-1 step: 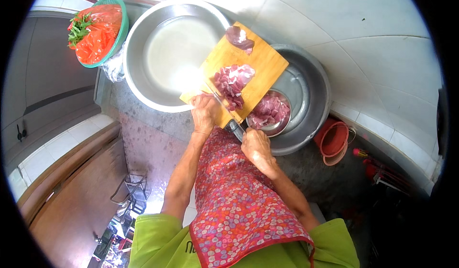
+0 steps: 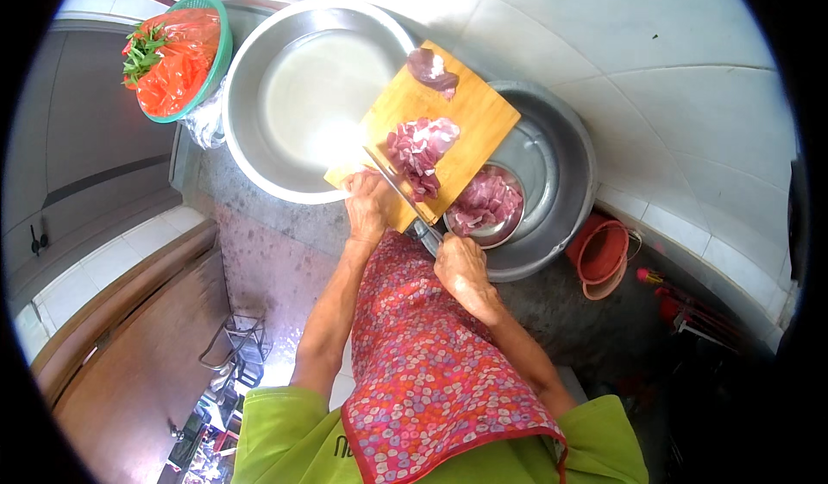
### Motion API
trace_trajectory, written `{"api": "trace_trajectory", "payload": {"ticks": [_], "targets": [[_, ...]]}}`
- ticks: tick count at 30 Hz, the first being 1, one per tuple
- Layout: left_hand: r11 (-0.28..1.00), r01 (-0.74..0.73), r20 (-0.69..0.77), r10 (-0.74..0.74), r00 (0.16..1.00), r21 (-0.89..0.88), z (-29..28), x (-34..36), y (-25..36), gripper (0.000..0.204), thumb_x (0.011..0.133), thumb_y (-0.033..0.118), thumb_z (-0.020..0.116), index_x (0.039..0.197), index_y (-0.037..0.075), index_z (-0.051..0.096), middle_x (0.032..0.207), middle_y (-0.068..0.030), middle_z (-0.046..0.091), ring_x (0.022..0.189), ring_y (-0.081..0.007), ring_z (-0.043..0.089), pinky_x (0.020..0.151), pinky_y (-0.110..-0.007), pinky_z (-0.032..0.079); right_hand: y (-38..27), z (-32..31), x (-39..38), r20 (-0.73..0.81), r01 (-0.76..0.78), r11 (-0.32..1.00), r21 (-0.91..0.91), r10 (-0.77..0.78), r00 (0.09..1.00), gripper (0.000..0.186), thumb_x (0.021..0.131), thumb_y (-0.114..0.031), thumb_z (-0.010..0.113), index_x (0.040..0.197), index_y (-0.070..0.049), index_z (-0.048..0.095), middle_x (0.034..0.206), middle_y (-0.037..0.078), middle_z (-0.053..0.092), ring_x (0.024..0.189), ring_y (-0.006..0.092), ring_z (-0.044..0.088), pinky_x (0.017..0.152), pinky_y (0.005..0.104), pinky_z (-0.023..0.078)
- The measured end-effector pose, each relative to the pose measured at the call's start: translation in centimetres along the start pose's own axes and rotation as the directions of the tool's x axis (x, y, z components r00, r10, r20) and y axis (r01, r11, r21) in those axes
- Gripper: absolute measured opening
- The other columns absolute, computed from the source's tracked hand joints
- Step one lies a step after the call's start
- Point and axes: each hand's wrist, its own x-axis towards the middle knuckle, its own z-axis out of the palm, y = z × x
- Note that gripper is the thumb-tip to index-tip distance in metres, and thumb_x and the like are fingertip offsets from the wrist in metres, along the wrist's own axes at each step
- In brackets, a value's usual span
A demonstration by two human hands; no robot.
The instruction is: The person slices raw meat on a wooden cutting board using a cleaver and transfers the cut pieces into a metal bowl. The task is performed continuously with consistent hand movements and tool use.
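Observation:
In my right hand [image 2: 461, 264] is the dark handle of a kitchen knife [image 2: 398, 182], its blade slanting across the near left part of a wooden cutting board [image 2: 477, 109]. My left hand [image 2: 368, 204] is at the board's near left edge, fingers bent and closed over what looks like a piece of raw meat, mostly hidden by the hand and glare. Just right of the blade lies a heap of sliced raw meat [image 2: 420, 154]. A larger uncut chunk of meat [image 2: 433, 72] sits at the board's far corner. More slices fill a metal bowl [image 2: 516, 228] beside the board.
The board bridges a big metal basin [image 2: 246, 152] of cloudy water and a grey basin [image 2: 580, 152] holding the bowl. At the far left stands a green basket [image 2: 226, 44] with a red plastic bag [image 2: 177, 61] and leafy greens. A red bucket [image 2: 601, 255] is at the right, near the tiled wall.
The knife blade has shifted slightly left, away from the heap of slices and closer to my left hand. Everything else looks the same.

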Motion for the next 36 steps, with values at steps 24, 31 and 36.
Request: {"api": "trace_trajectory", "payload": {"ticks": [24,31,36], "targets": [[0.996,0.065,-0.06,-0.069,0.996,-0.052,-0.5,-0.5,0.9,0.018,0.068,0.003,0.065,0.084,0.009,0.066,0.088,-0.0054,0.061,0.085,-0.0235,0.057,0.082,-0.036,0.037,-0.7,-1.6,5.0,-0.104,0.009,0.98,0.197,0.012,0.994,0.021,0.076,-0.013,0.057,0.08,0.006,0.064,0.076,0.029,0.06,0.078,0.0433,0.062,0.071,0.0478,0.049],[0.997,0.056,-0.067,-0.059,0.996,-0.047,-1.2,-0.6,1.0,0.021,0.066,0.003,0.067,0.087,0.009,0.066,0.085,-0.0037,0.059,0.083,-0.0236,0.054,0.083,-0.038,0.035,-2.3,0.3,2.0,-0.143,0.101,0.992,0.069,-0.091,0.986,0.019,0.078,-0.009,0.054,0.072,0.008,0.061,0.07,0.03,0.058,0.071,0.0455,0.059,0.067,0.0507,0.046],[1.0,0.023,-0.036,-0.022,0.999,0.021,-0.2,-0.7,0.4,0.023,0.067,0.004,0.066,0.09,0.008,0.064,0.083,-0.0039,0.055,0.085,-0.0243,0.05,0.083,-0.04,0.034,-1.8,1.6,0.9,-0.079,0.035,0.999,0.025,-0.033,0.996,0.016,0.078,-0.009,0.056,0.077,0.006,0.061,0.072,0.026,0.062,0.075,0.0429,0.062,0.069,0.0493,0.049]]}}
